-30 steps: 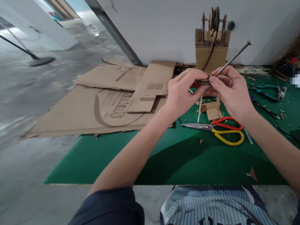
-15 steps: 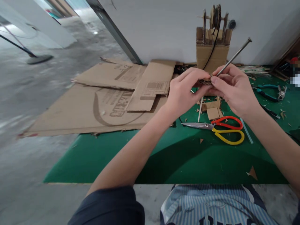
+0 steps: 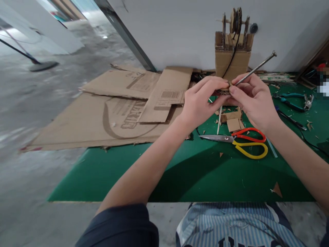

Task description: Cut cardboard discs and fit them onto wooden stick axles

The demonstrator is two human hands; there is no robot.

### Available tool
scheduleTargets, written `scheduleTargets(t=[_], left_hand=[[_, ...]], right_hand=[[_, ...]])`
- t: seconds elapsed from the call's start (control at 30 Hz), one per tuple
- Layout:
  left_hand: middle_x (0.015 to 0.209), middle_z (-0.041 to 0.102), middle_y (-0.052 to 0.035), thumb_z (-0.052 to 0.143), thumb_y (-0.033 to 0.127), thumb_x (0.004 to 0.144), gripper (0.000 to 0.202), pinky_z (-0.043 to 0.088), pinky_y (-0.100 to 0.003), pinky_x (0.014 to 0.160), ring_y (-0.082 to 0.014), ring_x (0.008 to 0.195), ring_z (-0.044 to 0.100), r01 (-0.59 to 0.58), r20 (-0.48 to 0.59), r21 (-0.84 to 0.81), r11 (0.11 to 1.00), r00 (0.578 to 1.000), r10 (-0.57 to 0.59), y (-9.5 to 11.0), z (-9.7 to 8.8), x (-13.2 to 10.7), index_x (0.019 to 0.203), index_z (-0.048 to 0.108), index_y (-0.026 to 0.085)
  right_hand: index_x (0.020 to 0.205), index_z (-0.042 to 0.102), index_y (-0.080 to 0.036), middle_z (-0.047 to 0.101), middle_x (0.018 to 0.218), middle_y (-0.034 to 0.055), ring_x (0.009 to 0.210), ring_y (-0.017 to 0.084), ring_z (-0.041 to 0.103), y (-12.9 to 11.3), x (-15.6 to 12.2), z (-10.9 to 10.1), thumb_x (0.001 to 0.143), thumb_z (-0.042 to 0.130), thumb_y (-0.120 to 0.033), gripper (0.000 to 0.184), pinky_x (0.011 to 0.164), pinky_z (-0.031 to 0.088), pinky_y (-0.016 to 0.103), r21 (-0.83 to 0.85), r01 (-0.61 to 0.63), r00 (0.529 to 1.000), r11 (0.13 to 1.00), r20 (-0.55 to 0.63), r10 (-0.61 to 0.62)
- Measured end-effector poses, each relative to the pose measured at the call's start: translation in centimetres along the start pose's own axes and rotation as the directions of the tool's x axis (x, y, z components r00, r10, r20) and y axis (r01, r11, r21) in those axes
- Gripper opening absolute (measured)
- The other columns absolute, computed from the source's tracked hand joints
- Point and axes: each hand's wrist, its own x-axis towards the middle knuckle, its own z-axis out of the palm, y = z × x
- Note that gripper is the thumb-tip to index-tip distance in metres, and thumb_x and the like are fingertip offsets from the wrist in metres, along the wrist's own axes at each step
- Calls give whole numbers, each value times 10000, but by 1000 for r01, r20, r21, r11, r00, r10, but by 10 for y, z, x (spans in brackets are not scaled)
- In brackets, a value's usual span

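Note:
My left hand pinches a small round cardboard piece with corrugated edges, above the green table. Close beside it, my right hand is closed around a long metal nail, whose head points up to the right. The nail's lower end meets the cardboard piece, but my fingers hide the tip. Behind the hands stands a cardboard stand carrying a pulley wheel with a black cord hanging from it. Below lie scissors with one red and one yellow handle.
Flat cardboard sheets cover the table's left side and overhang its edge. Pliers with teal handles lie at the right, near a black-cabled tool. Cardboard scraps are scattered on the green tabletop. A white wall rises behind.
The nail has tilted lower, its head coming down slightly to the right. Both hands have shifted a little; the cardboard piece stays between them.

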Motion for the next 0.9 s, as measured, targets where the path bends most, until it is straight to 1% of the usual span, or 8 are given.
scheduleTargets(t=[0.17, 0.27, 0.37, 0.43, 0.53, 0.7, 0.8, 0.9], left_hand=[[1086, 780, -48, 635, 304, 994, 125, 694, -315, 799, -196, 1028, 768, 29, 33, -19, 999, 999, -28, -2, 0, 3, 1102, 689, 270], [1085, 766, -34, 654, 265, 975, 142, 688, -342, 825, -202, 1025, 767, -3, 47, -52, 999, 999, 6, -1, -4, 5, 1113, 686, 261], [1093, 757, -26, 661, 256, 973, 187, 675, -314, 837, -186, 1011, 773, -34, 51, -100, 994, 998, 39, 6, -5, 4, 1159, 654, 261], [1132, 751, -39, 667, 277, 976, 280, 670, -292, 841, -175, 1008, 780, 7, 42, -159, 987, 999, -1, 13, -4, 2, 1246, 597, 263], [1175, 744, -58, 688, 309, 964, 398, 671, -289, 838, -173, 1004, 788, 60, 42, -231, 971, 998, -52, 18, -1, -2, 1326, 527, 267], [1107, 762, -62, 692, 218, 936, 204, 660, -283, 832, -175, 1015, 770, -51, 10, -196, 979, 999, 54, 14, 2, 0, 1135, 647, 231], [1089, 774, -68, 682, 162, 919, 178, 650, -285, 835, -172, 993, 769, -99, -29, -161, 982, 995, 96, 15, 2, 4, 1089, 684, 215], [1072, 785, -60, 661, 136, 917, 170, 644, -284, 832, -169, 970, 774, -113, 0, -117, 987, 993, 114, 18, -2, 9, 1058, 714, 215]], right_hand=[[1020, 669, -344, 718, 987, -17, 1078, 222, 731, 8, 3, -5, 869, 699, -696, 384, 883, 668, 433, -15, 30, 999, 999, -18, -31], [1049, 686, -350, 730, 1041, -6, 1110, 232, 719, 12, 6, -10, 900, 644, -713, 395, 824, 670, 402, -77, 97, 995, 992, -28, -99], [1024, 699, -308, 713, 958, 0, 1009, 204, 733, 8, 7, -12, 922, 629, -693, 405, 730, 662, 335, -124, 138, 987, 983, -69, -147], [964, 701, -283, 702, 882, -2, 919, 188, 738, 0, 6, -13, 920, 643, -680, 404, 688, 654, 312, -144, 142, 985, 979, -75, -154], [886, 694, -280, 701, 819, -7, 844, 177, 734, -14, 4, -13, 907, 659, -681, 403, 661, 642, 301, -198, 168, 983, 966, -35, -178], [896, 695, -269, 698, 826, 2, 841, 173, 719, -26, 1, -12, 961, 617, -631, 377, 682, 631, 303, -338, 220, 974, 915, 34, -222], [873, 690, -260, 713, 881, 21, 878, 182, 715, -29, 1, -13, 980, 622, -574, 339, 711, 620, 309, -428, 273, 958, 862, 37, -285], [853, 682, -252, 720, 900, 36, 890, 196, 713, -34, 1, -15, 983, 630, -542, 323, 733, 615, 327, -498, 305, 945, 812, 56, -321]])
